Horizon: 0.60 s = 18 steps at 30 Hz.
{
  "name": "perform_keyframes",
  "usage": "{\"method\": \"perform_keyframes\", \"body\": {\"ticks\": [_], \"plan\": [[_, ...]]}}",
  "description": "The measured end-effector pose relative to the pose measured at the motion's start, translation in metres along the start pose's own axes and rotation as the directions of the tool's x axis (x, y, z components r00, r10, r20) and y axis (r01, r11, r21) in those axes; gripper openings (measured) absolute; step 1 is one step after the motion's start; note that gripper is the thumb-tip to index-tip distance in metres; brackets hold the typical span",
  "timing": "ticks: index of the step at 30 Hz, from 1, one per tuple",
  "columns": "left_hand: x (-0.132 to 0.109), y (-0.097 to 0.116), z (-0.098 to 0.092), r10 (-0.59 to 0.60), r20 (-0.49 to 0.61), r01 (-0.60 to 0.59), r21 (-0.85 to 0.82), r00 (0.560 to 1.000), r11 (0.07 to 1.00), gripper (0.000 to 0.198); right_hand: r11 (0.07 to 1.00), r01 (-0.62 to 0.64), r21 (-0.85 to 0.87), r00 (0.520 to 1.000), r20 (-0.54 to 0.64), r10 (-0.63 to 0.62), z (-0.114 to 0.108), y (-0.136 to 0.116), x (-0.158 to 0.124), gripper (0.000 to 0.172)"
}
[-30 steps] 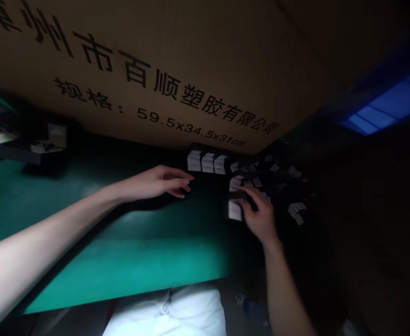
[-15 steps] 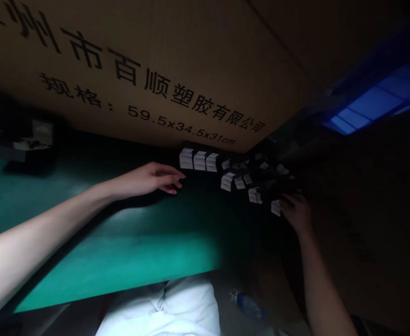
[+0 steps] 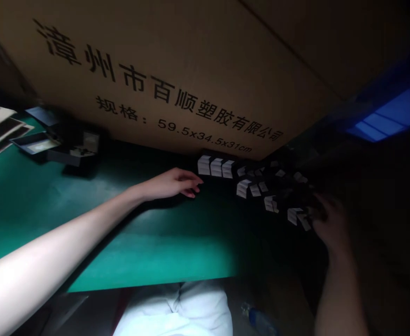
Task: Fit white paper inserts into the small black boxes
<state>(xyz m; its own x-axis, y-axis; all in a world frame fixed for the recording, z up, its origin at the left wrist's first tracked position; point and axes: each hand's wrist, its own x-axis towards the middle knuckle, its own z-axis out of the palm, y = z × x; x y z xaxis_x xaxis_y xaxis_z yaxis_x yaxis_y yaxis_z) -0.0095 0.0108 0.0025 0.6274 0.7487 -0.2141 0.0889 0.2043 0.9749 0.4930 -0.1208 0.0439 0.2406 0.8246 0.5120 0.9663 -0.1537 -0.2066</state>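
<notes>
Flat green bench point(image 3: 177, 256), dark at right; brown printed cardboard box point(image 3: 191, 56) behind. Left hand point(image 3: 178, 183) loosely spread; right hand point(image 3: 330, 221) by small black-and-white blocks point(image 3: 298, 218), can't tell grip.

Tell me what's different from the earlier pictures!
The right hand moved right. It seems to have let go of the white-faced piece it held, now apparently set down at the right; what it touches is too dark to tell. The left hand and the row of three pieces stayed put.
</notes>
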Motion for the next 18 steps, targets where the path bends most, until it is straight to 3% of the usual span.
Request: {"method": "perform_keyframes", "body": {"ticks": [2,3,6,9,11,13,14,15,18], "plan": [[0.000,-0.001,0.000,-0.006,-0.005,0.005,-0.009,1.000,1.000,0.039,0.994,0.100,0.053,0.977,-0.195,-0.088,0.007,-0.043,0.002,0.041],[0.000,-0.001,0.000,-0.006,-0.008,0.006,-0.018,1.000,1.000,0.038,0.981,0.177,0.074,0.941,-0.305,-0.147,0.014,-0.071,0.003,0.034],[0.002,-0.005,0.001,0.001,-0.017,-0.002,-0.066,1.000,0.998,0.032,0.871,0.438,0.222,0.858,-0.391,-0.331,0.044,-0.179,-0.003,0.020],[0.006,-0.010,0.002,0.008,-0.060,-0.017,-0.144,0.998,0.989,0.022,0.686,0.603,0.407,0.790,-0.421,-0.445,0.073,-0.305,-0.021,0.029],[0.009,-0.012,0.001,-0.006,-0.091,-0.010,-0.178,0.996,0.984,0.020,0.573,0.673,0.467,0.731,-0.308,-0.609,0.085,-0.385,-0.035,0.029],[0.011,-0.013,-0.003,-0.030,-0.087,0.012,-0.198,0.996,0.980,0.016,0.591,0.646,0.483,0.716,-0.113,-0.689,0.093,-0.451,-0.045,0.035],[0.011,-0.013,-0.006,-0.039,-0.075,0.022,-0.219,0.996,0.976,0.012,0.602,0.644,0.472,0.693,-0.025,-0.721,0.097,-0.477,-0.047,0.046],[0.012,-0.012,-0.010,-0.042,-0.060,0.026,-0.252,0.997,0.967,0.012,0.603,0.656,0.454,0.667,0.024,-0.745,0.101,-0.498,-0.047,0.058],[0.013,-0.010,-0.022,-0.032,-0.044,0.013,-0.377,0.999,0.926,0.021,0.678,0.629,0.380,0.672,0.173,-0.720,0.115,-0.531,-0.040,0.068]]}}
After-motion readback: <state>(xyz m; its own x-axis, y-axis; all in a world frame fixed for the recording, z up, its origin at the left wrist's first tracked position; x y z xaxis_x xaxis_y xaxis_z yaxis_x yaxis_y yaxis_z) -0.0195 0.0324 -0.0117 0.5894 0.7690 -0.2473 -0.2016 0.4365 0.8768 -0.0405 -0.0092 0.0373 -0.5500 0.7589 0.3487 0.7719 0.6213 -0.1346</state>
